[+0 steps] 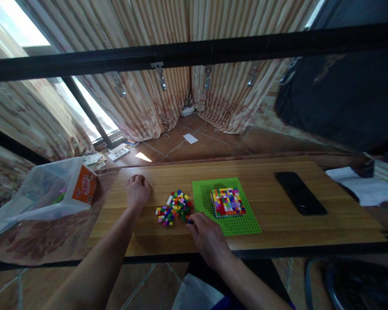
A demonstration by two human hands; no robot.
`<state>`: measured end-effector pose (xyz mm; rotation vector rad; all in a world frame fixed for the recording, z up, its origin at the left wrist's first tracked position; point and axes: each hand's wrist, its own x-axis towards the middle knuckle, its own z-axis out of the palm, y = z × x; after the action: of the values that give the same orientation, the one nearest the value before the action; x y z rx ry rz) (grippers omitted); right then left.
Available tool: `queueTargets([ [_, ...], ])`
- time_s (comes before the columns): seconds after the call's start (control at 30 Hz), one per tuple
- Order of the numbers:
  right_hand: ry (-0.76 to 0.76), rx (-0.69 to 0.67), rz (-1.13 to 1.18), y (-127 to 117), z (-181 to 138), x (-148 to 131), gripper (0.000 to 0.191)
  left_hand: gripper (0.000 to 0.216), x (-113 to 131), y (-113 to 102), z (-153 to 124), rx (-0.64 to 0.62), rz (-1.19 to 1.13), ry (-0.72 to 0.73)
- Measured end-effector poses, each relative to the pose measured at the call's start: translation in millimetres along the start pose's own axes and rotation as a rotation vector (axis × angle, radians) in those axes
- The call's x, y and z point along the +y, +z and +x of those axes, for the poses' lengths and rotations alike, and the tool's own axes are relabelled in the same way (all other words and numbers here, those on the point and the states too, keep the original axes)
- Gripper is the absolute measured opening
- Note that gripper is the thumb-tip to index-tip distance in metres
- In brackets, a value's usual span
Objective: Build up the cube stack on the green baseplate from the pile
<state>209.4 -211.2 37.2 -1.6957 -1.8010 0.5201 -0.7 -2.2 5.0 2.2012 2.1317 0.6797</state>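
Observation:
My right hand (208, 236) is at the near left corner of a green studded baseplate (200, 193). Its thumb and forefinger pinch a small dark toy brick (190, 222), mostly covered by the fingertips. On the baseplate sits a square, multicoloured block of toy bricks (229, 201), built in layers. Left of the plate lies a loose pile of small coloured bricks (176, 207), just beyond my right fingertips. My left hand (138, 190) rests on the tabletop left of the pile, apart from it, with its fingers curled in and nothing visible in them.
The wooden table (261, 172) also carries a black phone (300, 193) at the right. A clear plastic bin (51, 189) with an orange label stands off the left end. White cloth or paper (352, 183) lies beyond the right end. A dark metal bar (194, 54) crosses above.

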Motion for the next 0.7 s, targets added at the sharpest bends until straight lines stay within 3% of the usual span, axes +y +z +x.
queueTargets([
  [0.2,-0.026,0.141,0.321,-33.0,-27.7,2.2,0.022,0.029,1.4,-3.1,0.7,-0.017,0.004,-0.013],
  [0.5,0.443,0.493,0.465,-82.3,-48.4,76.3,0.037,0.033,2.0,-5.4,2.5,-0.028,0.046,-0.005],
  [0.7,0.581,0.74,0.761,-90.6,-34.4,100.3,0.045,0.034,1.4,-6.5,2.5,-0.027,0.046,0.004],
])
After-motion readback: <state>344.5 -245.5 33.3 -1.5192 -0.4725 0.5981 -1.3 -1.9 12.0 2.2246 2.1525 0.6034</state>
